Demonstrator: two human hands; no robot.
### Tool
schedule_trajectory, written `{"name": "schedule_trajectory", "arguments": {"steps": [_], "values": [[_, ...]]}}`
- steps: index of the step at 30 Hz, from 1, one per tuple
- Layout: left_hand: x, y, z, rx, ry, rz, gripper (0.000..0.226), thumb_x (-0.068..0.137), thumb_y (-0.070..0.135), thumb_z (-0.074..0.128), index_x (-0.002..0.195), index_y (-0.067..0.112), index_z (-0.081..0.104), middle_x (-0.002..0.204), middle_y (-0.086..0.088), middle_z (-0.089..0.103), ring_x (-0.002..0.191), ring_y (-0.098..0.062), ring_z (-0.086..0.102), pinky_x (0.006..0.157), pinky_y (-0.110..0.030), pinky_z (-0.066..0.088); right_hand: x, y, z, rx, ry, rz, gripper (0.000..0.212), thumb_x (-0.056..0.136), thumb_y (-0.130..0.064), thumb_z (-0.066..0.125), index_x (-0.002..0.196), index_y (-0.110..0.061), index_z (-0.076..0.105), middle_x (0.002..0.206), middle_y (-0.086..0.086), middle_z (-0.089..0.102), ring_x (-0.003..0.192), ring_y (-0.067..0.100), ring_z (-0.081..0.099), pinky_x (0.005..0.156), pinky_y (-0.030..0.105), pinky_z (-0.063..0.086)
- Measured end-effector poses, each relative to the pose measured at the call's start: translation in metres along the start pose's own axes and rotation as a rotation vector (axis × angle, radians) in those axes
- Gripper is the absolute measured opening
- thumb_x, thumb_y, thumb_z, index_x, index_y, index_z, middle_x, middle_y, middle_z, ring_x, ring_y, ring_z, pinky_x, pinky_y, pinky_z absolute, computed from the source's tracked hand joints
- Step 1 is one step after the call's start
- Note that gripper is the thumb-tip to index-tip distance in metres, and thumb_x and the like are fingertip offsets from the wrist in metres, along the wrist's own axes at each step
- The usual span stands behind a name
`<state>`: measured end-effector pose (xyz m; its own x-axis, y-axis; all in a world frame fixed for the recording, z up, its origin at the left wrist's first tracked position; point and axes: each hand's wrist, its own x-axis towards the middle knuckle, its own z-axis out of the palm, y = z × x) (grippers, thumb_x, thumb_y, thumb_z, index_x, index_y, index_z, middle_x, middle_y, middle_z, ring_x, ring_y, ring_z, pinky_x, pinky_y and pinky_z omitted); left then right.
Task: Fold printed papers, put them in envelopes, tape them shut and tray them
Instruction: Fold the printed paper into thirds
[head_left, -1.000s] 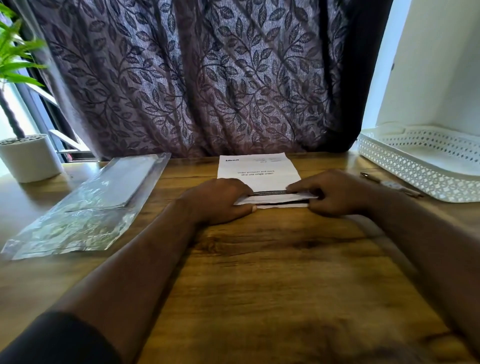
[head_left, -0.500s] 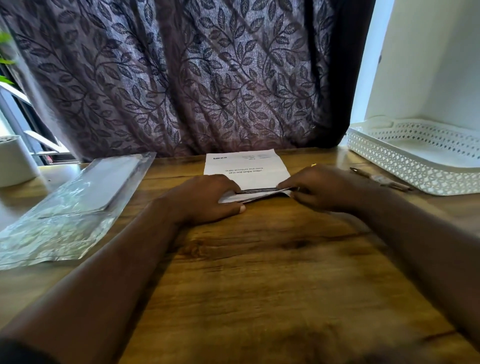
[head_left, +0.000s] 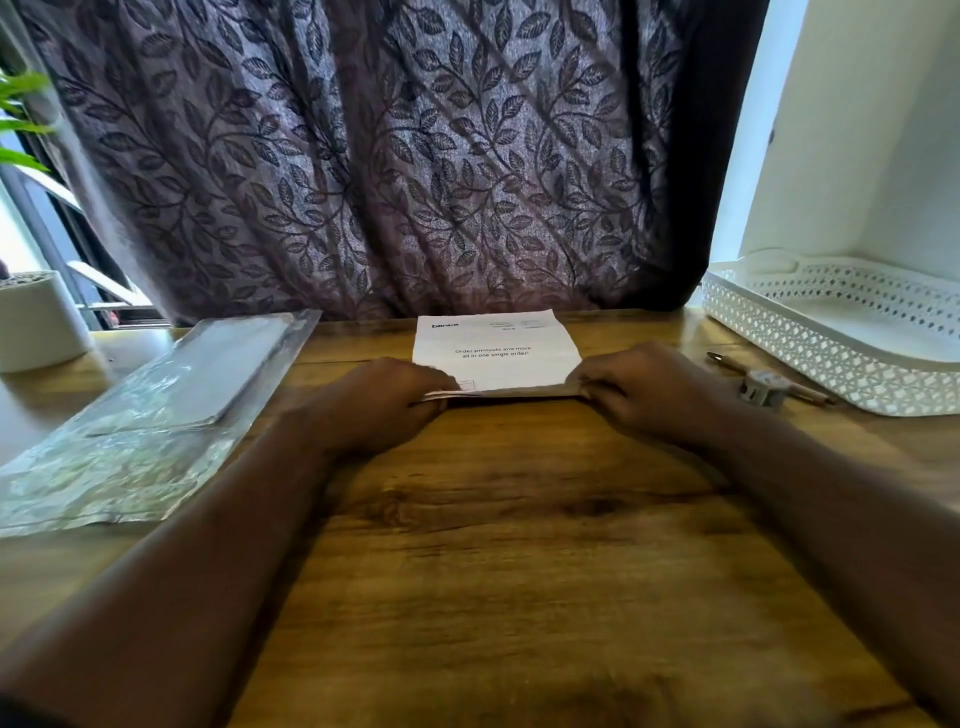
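Observation:
A stack of white printed papers (head_left: 496, 348) lies at the far middle of the wooden table (head_left: 519, 545), text facing me. My left hand (head_left: 382, 405) pinches the stack's near left corner, with the sheet edges lifted a little. My right hand (head_left: 641, 387) grips the near right corner. A clear plastic pack of envelopes (head_left: 150, 415) lies to the left. A white perforated tray (head_left: 841, 332) stands at the right. A small tape roll (head_left: 763, 388) sits by the tray.
A pen (head_left: 727, 361) lies beside the tape roll. A white plant pot (head_left: 39, 322) stands at the far left with green leaves above it. A leaf-patterned curtain (head_left: 389, 156) hangs right behind the table. A white wall rises behind the tray.
Both hands have stayed on the paper's near edge; the raised near part has come lower and the sheets lie flatter. The camera shifted slightly.

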<state>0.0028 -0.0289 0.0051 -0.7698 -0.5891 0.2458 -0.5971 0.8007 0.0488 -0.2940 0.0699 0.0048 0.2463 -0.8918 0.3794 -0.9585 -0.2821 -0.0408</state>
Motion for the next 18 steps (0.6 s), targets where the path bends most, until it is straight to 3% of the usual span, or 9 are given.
{"name": "schedule_trajectory", "arguments": {"steps": [4, 7, 10, 12, 14, 18], "values": [[-0.016, -0.023, -0.012, 0.000, -0.079, -0.170, 0.038, 0.104, 0.033, 0.050, 0.140, 0.044, 0.053, 0.146, 0.003, 0.055, 0.129, -0.019, 0.054, 0.099, -0.026, 0.038, -0.004, 0.004, 0.000, 0.081, 0.022, -0.020, 0.024, 0.095, -0.022, 0.065, 0.117, -0.025, 0.074, 0.108, -0.007, 0.077, 0.095, 0.010, 0.071, 0.083, 0.026, 0.054], [-0.010, -0.016, -0.008, 0.027, -0.117, -0.154, 0.039, 0.104, 0.036, 0.048, 0.141, 0.048, 0.048, 0.149, 0.002, 0.052, 0.131, -0.020, 0.052, 0.103, -0.028, 0.038, -0.008, 0.007, 0.013, 0.139, 0.007, 0.038, 0.038, 0.095, -0.025, 0.067, 0.132, -0.029, 0.066, 0.126, -0.007, 0.070, 0.114, 0.008, 0.065, 0.092, 0.015, 0.041], [-0.008, -0.017, -0.009, 0.010, -0.143, -0.155, 0.039, 0.103, 0.038, 0.049, 0.140, 0.053, 0.047, 0.148, 0.001, 0.054, 0.130, -0.022, 0.053, 0.106, -0.033, 0.039, -0.005, 0.004, 0.013, 0.229, 0.041, 0.084, 0.049, 0.093, -0.023, 0.070, 0.140, -0.033, 0.057, 0.131, -0.007, 0.066, 0.121, 0.003, 0.058, 0.095, 0.012, 0.038], [-0.009, -0.020, -0.010, -0.023, -0.161, -0.148, 0.040, 0.102, 0.039, 0.051, 0.138, 0.054, 0.047, 0.147, 0.004, 0.054, 0.131, -0.020, 0.053, 0.109, -0.036, 0.040, -0.003, 0.006, 0.013, 0.173, -0.022, 0.045, 0.048, 0.094, -0.014, 0.067, 0.138, -0.031, 0.059, 0.137, -0.006, 0.062, 0.126, 0.005, 0.055, 0.105, 0.017, 0.038], [-0.011, -0.023, -0.009, -0.049, -0.155, -0.129, 0.043, 0.101, 0.030, 0.056, 0.139, 0.048, 0.051, 0.146, 0.007, 0.055, 0.132, -0.018, 0.052, 0.111, -0.031, 0.038, -0.001, 0.007, 0.015, 0.145, -0.105, 0.005, 0.054, 0.090, -0.002, 0.063, 0.136, -0.030, 0.062, 0.141, -0.005, 0.059, 0.131, 0.008, 0.054, 0.115, 0.031, 0.039], [-0.013, -0.031, -0.001, -0.127, 0.027, -0.154, 0.050, 0.095, 0.007, 0.057, 0.136, 0.034, 0.060, 0.140, 0.008, 0.060, 0.126, -0.014, 0.057, 0.099, -0.018, 0.037, -0.005, 0.004, 0.015, 0.091, -0.105, -0.015, 0.060, 0.088, -0.002, 0.060, 0.134, -0.040, 0.061, 0.138, -0.008, 0.062, 0.129, 0.010, 0.057, 0.110, 0.041, 0.047]]}}
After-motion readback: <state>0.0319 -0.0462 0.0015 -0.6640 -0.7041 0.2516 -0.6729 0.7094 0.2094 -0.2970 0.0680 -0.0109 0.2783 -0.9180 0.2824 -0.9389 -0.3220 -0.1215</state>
